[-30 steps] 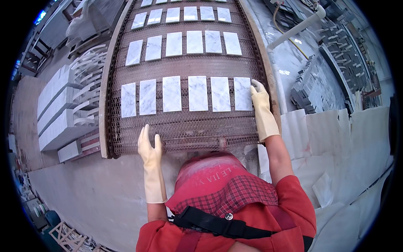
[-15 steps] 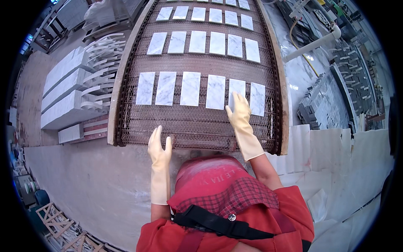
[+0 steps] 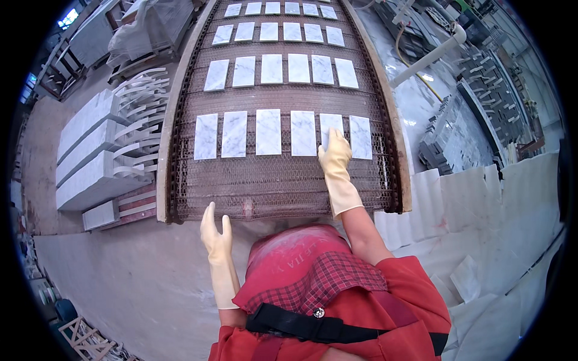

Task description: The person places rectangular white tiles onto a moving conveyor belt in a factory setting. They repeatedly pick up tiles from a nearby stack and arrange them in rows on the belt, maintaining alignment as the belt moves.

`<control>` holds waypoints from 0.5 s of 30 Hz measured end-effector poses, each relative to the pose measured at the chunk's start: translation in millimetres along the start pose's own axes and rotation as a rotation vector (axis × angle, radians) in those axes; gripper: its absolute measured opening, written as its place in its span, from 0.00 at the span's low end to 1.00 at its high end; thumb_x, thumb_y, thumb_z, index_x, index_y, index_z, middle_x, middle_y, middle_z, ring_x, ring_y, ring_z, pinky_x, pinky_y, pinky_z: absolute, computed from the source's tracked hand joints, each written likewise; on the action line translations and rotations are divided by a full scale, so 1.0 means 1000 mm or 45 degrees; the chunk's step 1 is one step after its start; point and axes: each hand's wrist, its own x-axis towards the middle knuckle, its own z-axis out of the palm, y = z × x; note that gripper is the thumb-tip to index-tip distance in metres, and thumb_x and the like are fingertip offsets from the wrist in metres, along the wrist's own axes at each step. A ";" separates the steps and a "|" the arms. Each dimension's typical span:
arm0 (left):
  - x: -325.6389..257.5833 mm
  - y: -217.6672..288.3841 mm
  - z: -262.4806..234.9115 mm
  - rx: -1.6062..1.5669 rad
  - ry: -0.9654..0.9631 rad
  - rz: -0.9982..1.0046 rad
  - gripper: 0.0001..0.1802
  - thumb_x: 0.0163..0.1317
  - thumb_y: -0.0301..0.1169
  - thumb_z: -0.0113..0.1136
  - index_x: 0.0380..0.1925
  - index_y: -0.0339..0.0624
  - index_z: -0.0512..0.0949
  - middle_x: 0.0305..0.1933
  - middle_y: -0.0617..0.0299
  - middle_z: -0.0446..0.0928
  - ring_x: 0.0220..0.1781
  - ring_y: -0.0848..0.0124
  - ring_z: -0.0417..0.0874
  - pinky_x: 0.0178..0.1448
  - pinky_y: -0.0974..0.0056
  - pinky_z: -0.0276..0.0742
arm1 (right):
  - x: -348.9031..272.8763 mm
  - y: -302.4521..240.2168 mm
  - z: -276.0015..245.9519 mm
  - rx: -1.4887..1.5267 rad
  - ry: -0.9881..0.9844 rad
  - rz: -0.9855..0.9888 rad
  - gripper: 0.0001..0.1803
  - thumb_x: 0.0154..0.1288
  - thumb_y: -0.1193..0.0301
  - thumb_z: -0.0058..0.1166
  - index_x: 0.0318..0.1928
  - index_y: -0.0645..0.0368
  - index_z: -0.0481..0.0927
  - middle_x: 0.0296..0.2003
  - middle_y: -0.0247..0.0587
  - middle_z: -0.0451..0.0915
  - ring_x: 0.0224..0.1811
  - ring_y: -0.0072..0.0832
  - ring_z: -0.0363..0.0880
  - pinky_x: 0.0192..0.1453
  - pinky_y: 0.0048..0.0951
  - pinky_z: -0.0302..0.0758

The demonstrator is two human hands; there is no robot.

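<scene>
My right hand [image 3: 336, 155], in a pale yellow rubber glove, reaches over the mesh conveyor belt [image 3: 283, 186]. Its outstretched fingers rest on the lower part of a white, grey-veined marble tile [image 3: 332, 122], fifth from the left in the nearest row. Just to its right lies the end tile [image 3: 360, 137] of that row. My left hand [image 3: 217, 231], gloved alike, hovers at the belt's near edge with thumb and fingers apart and nothing in it. More marble tiles [image 3: 268, 132] lie flat and spaced out to the left of my right hand.
Further rows of tiles [image 3: 272, 68] run up the belt between side rails [image 3: 173, 114]. Strapped stacks of white slabs [image 3: 90, 162] stand on the left. A pale pipe [image 3: 424, 59] and a rack of grey pieces [image 3: 460, 132] are on the right, with white sheeting [image 3: 475, 204] nearer.
The view has shifted, bringing more far rows into sight. My left hand has drawn back slightly toward me and left. My right hand stays at the same tile; the end tile now lines up straighter.
</scene>
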 end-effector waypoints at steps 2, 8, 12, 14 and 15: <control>0.000 -0.004 -0.009 -0.001 0.004 0.005 0.32 0.72 0.31 0.69 0.75 0.37 0.77 0.75 0.44 0.79 0.78 0.48 0.78 0.84 0.49 0.71 | 0.001 0.000 0.001 0.002 0.016 0.055 0.41 0.60 0.65 0.76 0.73 0.58 0.75 0.67 0.46 0.83 0.65 0.49 0.85 0.67 0.47 0.82; -0.006 -0.027 -0.029 0.045 0.042 -0.006 0.32 0.72 0.31 0.68 0.75 0.37 0.76 0.75 0.44 0.79 0.79 0.47 0.77 0.84 0.49 0.70 | 0.001 -0.010 0.005 0.000 0.015 0.134 0.43 0.61 0.65 0.76 0.76 0.54 0.74 0.68 0.42 0.83 0.65 0.48 0.85 0.69 0.47 0.82; -0.017 -0.035 -0.035 0.048 0.020 -0.054 0.32 0.73 0.31 0.68 0.75 0.37 0.76 0.76 0.44 0.79 0.79 0.48 0.77 0.84 0.49 0.70 | 0.004 -0.002 0.011 -0.016 0.047 0.109 0.43 0.60 0.66 0.75 0.76 0.54 0.74 0.67 0.44 0.84 0.64 0.49 0.85 0.69 0.48 0.82; -0.027 -0.038 -0.038 0.051 0.018 -0.077 0.32 0.73 0.32 0.68 0.75 0.37 0.76 0.76 0.44 0.79 0.79 0.48 0.77 0.84 0.49 0.70 | 0.006 0.001 0.013 -0.029 0.022 0.079 0.42 0.61 0.66 0.75 0.76 0.54 0.74 0.67 0.44 0.84 0.64 0.49 0.85 0.68 0.48 0.82; -0.028 -0.039 -0.039 0.058 0.025 -0.075 0.32 0.73 0.32 0.68 0.75 0.37 0.76 0.76 0.44 0.79 0.79 0.48 0.78 0.84 0.49 0.70 | 0.008 0.003 0.012 -0.028 0.016 0.059 0.42 0.61 0.66 0.75 0.76 0.54 0.74 0.67 0.45 0.84 0.64 0.50 0.85 0.68 0.48 0.82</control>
